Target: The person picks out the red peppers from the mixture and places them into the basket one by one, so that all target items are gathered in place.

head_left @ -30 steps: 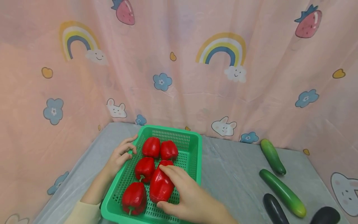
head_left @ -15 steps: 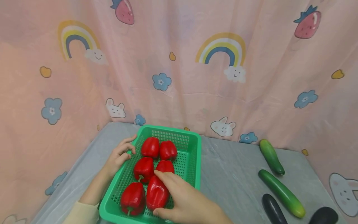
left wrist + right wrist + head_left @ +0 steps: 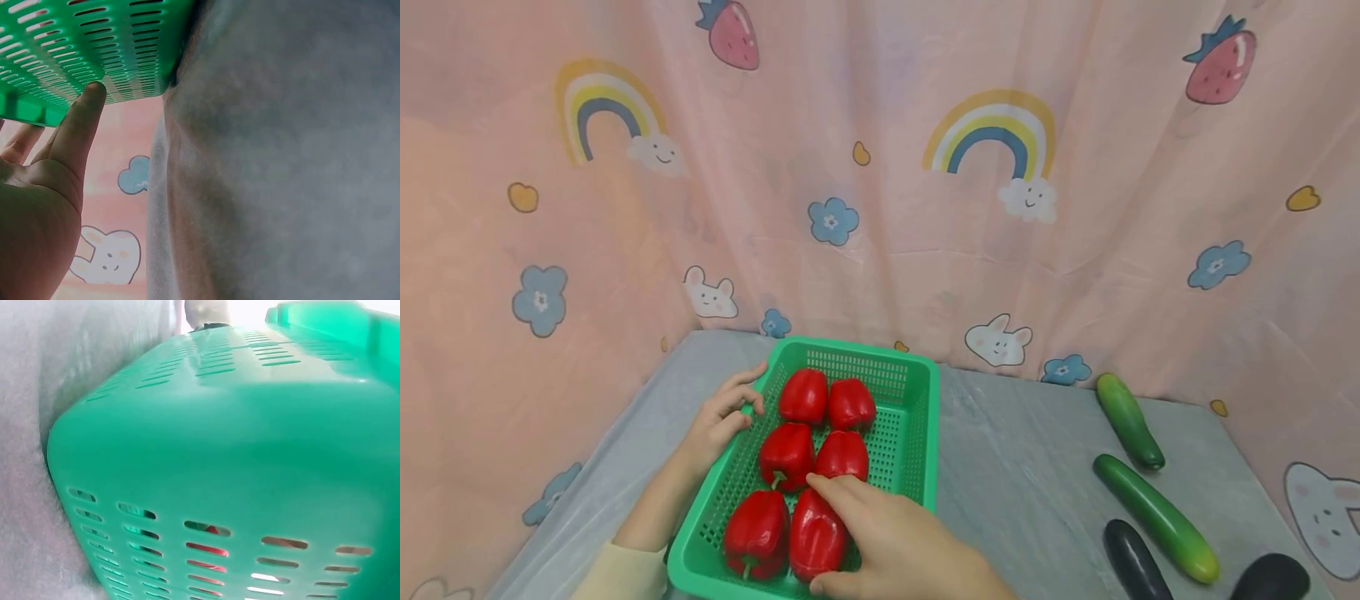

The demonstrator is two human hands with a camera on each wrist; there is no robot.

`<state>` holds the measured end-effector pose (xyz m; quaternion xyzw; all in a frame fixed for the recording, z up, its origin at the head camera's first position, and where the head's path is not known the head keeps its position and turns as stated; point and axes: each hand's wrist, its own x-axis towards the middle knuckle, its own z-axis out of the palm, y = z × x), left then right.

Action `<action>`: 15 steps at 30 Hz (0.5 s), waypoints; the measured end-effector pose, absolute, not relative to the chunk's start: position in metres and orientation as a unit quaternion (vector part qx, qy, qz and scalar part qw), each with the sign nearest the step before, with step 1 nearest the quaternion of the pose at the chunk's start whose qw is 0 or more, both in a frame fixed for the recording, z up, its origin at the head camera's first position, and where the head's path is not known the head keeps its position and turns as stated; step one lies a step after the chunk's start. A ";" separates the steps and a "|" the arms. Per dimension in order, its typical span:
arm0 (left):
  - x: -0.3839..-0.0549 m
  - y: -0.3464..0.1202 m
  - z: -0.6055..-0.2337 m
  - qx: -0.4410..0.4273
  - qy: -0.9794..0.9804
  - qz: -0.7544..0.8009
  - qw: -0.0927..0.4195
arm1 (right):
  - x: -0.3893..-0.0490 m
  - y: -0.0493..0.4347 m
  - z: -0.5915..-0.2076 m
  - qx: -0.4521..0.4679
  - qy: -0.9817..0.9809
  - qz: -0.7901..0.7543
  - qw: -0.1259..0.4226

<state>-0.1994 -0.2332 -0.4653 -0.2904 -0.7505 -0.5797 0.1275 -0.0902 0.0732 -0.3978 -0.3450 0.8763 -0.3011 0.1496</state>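
My right hand [image 3: 910, 537] spans a red bell pepper [image 3: 814, 535] in the near right of the green plastic basket [image 3: 931, 433], thumb at its near end and fingers at its far end. Several more red bell peppers lie in pairs beyond and beside it, among them one with its stem toward me [image 3: 757, 533]. At the basket's left side, my left hand [image 3: 718, 425] holds the rim. In the left wrist view its thumb [image 3: 81, 128] lies against the slotted outer wall. The right wrist view shows the basket's outside wall [image 3: 219, 437]; the right hand is out of that view.
On the grey cloth [image 3: 1015, 467] to the right lie two green cucumber-like vegetables, one farther back [image 3: 1129, 421] and one nearer [image 3: 1157, 518]. Two dark purple eggplants, a slim one [image 3: 1135, 562] and a rounder one [image 3: 1272, 577], lie at the front right. A pink patterned curtain [image 3: 895, 275] hangs behind.
My right hand has moved the bell pepper toward me and slightly left, down beside the near left one. Another pepper behind it has come into view. The left hand stays at the rim.
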 end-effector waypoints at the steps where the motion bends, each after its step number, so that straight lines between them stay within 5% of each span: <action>1: -0.199 -0.233 -0.466 -0.291 -0.750 -0.581 0.127 | -0.090 0.073 -0.398 -0.343 0.878 -0.297 0.153; 15: -0.202 -0.235 -0.469 -0.296 -0.749 -0.579 0.130 | -0.088 0.066 -0.401 -0.340 0.892 -0.254 0.158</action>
